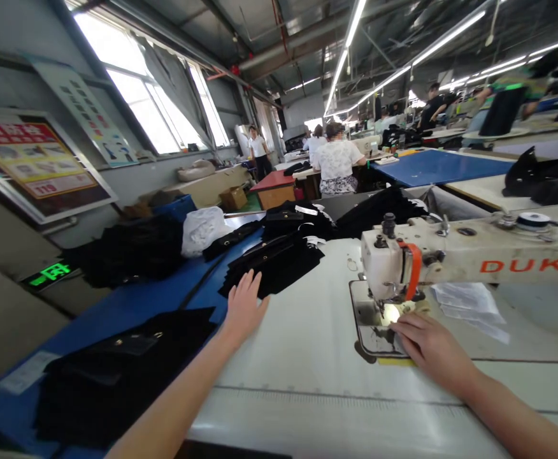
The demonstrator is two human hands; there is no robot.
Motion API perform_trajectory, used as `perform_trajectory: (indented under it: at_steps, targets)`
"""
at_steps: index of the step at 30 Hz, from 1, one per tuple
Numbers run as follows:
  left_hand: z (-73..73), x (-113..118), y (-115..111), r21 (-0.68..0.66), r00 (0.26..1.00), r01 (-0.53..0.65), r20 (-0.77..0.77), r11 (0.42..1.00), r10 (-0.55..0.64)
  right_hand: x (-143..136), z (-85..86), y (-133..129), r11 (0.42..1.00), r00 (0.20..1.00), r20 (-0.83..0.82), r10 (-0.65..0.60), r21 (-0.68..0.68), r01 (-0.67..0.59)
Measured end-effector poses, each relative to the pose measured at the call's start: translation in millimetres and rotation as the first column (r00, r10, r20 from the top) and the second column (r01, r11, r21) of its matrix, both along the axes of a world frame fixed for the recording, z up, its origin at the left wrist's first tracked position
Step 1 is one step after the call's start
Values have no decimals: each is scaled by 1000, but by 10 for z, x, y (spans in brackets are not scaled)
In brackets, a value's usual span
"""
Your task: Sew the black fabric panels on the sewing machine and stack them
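Note:
My left hand reaches forward with its fingers apart, at the near edge of a stack of black fabric pieces. Whether the fingertips touch the stack I cannot tell. My right hand is at the needle area of a white sewing machine, its fingers drawn together beside the lit needle plate. Anything pinched in those fingertips is hidden or too small to make out. Another pile of black pieces with metal fittings lies to the left of my left forearm.
White sheer scraps lie under the machine's arm. On the left runs a blue table, bearing a white bundle and a dark heap. A person in a patterned white top sits ahead, among other people.

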State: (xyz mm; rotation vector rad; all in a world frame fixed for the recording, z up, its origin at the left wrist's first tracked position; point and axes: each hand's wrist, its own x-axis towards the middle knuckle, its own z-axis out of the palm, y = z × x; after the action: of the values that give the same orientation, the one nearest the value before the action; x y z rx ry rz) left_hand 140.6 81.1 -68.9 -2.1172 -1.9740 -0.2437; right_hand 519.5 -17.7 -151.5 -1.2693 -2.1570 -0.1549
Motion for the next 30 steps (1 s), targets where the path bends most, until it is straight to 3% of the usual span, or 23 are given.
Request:
perform_trajectory:
  at_steps: [3, 6, 9, 16, 19, 23, 30]
  targets:
    - [118, -501, -480, -12, 995, 73, -73, 997, -74, 34, -57, 9, 999, 1000, 3, 21, 31, -21]
    - [336, -1093, -770, 12, 989, -93, -112, 996, 94, 51, -86, 14, 1000, 1000, -6, 27, 14, -27]
    - [540, -1477, -868, -140, 985, -173, -39, 975, 169, 50, -85, 11, 1000, 1000, -15, 24, -3, -24]
    - [865, -1509, -862, -300, 936, -264, 150, 917, 319, 58, -67, 12, 1000, 1000, 22, 20, 11, -21]
    - [895, -1609, -847, -362, 855, -262, 343, 895, 389, 61, -70, 12, 1000, 1000, 18, 22, 6, -22]
    - [859, -1758, -847, -404, 667, -188, 617, 895, 418, 59, -70, 12, 1000, 1000, -12, 23, -1, -23]
    - [910, -1826, -928, -480, 555, -10, 727, 877, 404, 41, -38, 10, 999, 999, -32, 36, 2, -36]
